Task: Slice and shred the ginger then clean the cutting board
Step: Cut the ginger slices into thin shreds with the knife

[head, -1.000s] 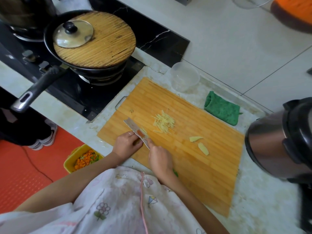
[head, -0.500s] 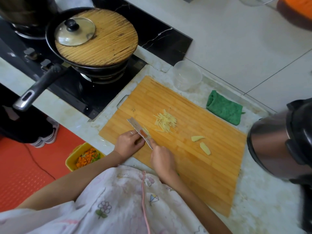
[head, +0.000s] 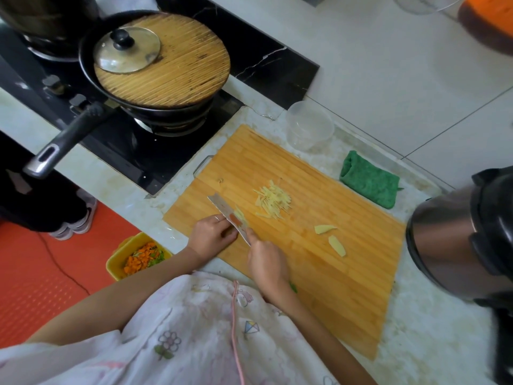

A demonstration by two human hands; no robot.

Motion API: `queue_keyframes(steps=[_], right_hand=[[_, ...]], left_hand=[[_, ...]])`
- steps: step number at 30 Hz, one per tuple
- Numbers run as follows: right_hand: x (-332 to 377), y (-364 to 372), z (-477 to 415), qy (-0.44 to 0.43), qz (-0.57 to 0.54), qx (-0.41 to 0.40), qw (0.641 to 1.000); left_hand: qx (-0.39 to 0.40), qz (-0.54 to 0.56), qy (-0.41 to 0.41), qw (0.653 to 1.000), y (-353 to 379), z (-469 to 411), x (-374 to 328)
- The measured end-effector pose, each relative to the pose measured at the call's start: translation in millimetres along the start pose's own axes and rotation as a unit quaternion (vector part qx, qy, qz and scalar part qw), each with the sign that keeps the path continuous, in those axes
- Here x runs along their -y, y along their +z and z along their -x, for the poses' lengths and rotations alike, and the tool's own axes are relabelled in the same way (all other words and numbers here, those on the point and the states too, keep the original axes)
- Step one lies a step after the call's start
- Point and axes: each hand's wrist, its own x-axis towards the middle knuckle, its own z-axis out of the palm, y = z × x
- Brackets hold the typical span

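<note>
Right hand [head: 266, 262] fingers gripping flat steel knife [head: 225, 211]; pale yellow ginger piece [head: 240, 215] lying beside blade on rectangular bamboo cutting board [head: 347, 287]. Left hand [head: 211, 235] fingers curling against blade's other side, grasp unclear.

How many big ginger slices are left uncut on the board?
2. One ginger slice lies right of the shred pile, the other just beside it. More may hide by the knife.
</note>
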Motion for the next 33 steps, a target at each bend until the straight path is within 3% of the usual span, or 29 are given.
queue_keyframes(steps=[33], right_hand=[[-0.6, 1.2, -2.2, -0.007, -0.024, 0.008, 1.000]], left_hand=[[-0.020, -0.009, 0.020, 1.000, -1.9, -1.1, -3.8]])
